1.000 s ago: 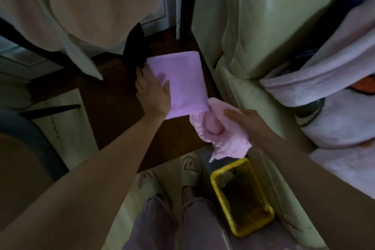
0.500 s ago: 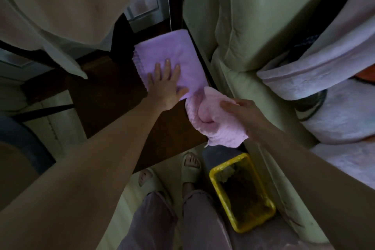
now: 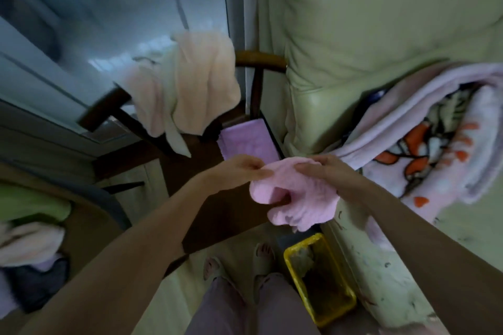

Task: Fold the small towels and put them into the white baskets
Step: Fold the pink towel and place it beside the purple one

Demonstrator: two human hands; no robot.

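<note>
Pinching the top edge of a crumpled pink towel [image 3: 296,198], the fingers of the left hand [image 3: 239,171] and right hand [image 3: 324,168] hold it up near the folded purple towel [image 3: 247,141] on the chair [image 3: 196,160].

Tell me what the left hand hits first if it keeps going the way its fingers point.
The left hand points right, already pinching the pink towel; beyond that, probably the right hand.
</note>
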